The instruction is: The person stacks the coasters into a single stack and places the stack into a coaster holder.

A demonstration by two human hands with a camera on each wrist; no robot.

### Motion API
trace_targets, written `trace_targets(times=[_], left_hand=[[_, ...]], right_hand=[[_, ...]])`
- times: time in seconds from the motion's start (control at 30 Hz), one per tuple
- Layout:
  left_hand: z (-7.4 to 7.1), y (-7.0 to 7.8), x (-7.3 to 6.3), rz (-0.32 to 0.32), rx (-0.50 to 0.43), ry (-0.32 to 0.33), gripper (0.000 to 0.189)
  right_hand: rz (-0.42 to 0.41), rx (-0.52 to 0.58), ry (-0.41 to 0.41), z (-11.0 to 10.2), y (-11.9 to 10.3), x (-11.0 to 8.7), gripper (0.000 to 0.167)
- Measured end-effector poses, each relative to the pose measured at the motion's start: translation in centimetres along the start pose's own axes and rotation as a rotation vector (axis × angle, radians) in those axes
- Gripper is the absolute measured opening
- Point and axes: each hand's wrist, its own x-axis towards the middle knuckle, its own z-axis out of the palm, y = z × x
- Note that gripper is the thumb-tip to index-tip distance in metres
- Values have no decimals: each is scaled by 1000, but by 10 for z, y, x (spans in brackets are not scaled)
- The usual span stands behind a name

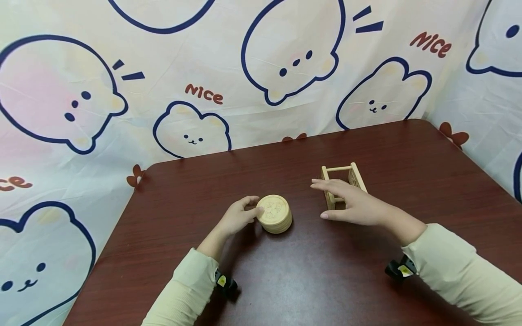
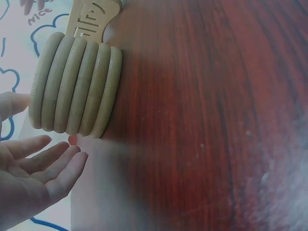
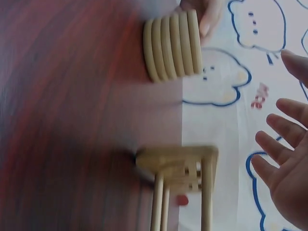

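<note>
A stack of several round wooden coasters (image 1: 275,213) stands on the table, its top one bearing an engraved pattern. At the stack's left side is my left hand (image 1: 239,216), with the thumb tip right at the top coaster's edge and the other fingers loosely extended. In the left wrist view those fingers (image 2: 62,163) lie apart from the coasters (image 2: 76,86). To the right, a wooden coaster holder (image 1: 358,176) with cut-out side panels and round rods stands on the table. My right hand (image 1: 359,203) hovers over its near part with fingers spread, hiding some of it.
The dark reddish-brown table (image 1: 285,276) has rounded far corners. A pale cloth (image 1: 261,122) printed with cartoon animals hangs behind and along the sides. Black wrist cameras (image 1: 226,285) are strapped below both sleeves.
</note>
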Motion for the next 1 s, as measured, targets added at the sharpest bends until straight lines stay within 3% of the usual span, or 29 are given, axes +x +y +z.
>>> trace_targets(times=[0.3, 0.43, 0.67, 0.83, 0.9, 1.0], left_hand=[[1, 7, -4, -29, -57, -33, 42], [2, 18, -10, -26, -63, -40, 39], [6, -3, 0, -27, -99, -48, 43], [8, -6, 2, -67, -144, -60, 42], [8, 2, -2, -89, -159, -57, 39], [8, 3, -3, -123, -166, -53, 38]], right_hand=[[-20, -9, -37, 23, -11, 9, 61], [30, 20, -52, 35, -8, 13, 62], [151, 103, -96, 54, 2, 18, 64], [242, 224, -128, 62, 10, 25, 64], [266, 270, -135, 65, 11, 28, 63], [296, 307, -140, 69, 14, 31, 63]])
